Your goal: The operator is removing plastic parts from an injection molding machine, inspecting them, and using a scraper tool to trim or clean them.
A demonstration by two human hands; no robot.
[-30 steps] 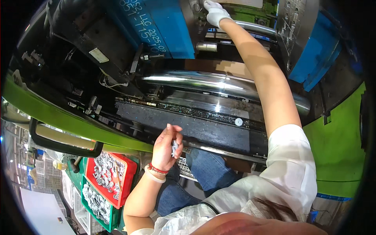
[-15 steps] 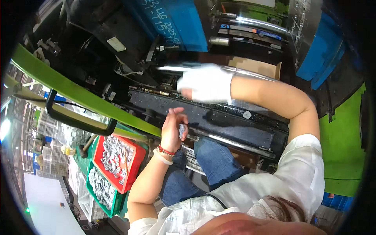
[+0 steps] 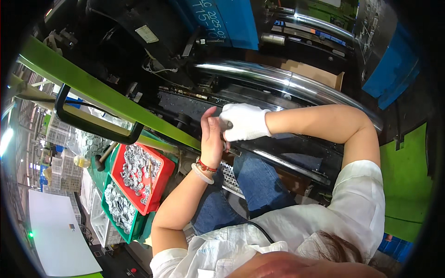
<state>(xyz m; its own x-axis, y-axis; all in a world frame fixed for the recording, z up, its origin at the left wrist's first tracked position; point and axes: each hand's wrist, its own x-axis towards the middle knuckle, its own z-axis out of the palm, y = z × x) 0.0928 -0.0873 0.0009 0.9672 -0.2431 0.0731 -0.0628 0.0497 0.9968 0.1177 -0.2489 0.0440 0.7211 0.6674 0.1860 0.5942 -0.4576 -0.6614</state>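
Small metal parts [image 3: 224,126], barely visible, pinched between 2 hands above dark machine bed [image 3: 185,104]. Bare left hand [image 3: 212,139] cupped upright; white-gloved right hand [image 3: 243,121] closed against its fingertips. Red tray [image 3: 160,173], green tray [image 3: 132,227] of silvery pieces lower left.

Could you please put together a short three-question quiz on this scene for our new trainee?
1. True or false: the right hand wears a white glove.
2. Which tray lies on top beside the person's left side: A) the red tray, B) the green tray, C) a yellow one?
3. Fill in: the bare left hand has bracelets at the ____.

Key
1. True; the gloved hand meets the left hand in front of the dark machine bed.
2. A; the red tray of small metal parts overlaps the green one.
3. Wrist.
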